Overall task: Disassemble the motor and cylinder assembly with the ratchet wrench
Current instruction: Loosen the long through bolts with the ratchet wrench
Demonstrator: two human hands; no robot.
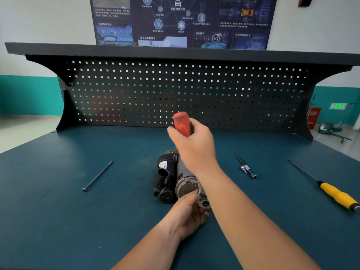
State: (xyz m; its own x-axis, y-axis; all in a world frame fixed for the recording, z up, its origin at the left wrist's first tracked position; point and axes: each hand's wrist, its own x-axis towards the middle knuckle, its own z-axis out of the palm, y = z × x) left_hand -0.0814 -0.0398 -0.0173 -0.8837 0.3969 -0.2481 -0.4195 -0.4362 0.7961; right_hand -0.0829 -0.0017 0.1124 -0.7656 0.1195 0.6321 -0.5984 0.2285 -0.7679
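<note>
The motor and cylinder assembly (171, 178) lies on the blue-green bench mat near the middle: a black housing on the left, a grey metal cylinder on the right. My right hand (194, 145) grips the red handle of the ratchet wrench (182, 123), raised above the assembly's far end; the wrench's lower part is hidden behind my hand and forearm. My left hand (188, 215) holds the near end of the assembly at its grey metal flange (203, 200).
A long black bolt (97, 176) lies on the mat to the left. Two socket extension bars (247, 168) lie to the right, and a yellow-handled screwdriver (335, 193) further right. A black pegboard (185, 94) closes the back of the bench.
</note>
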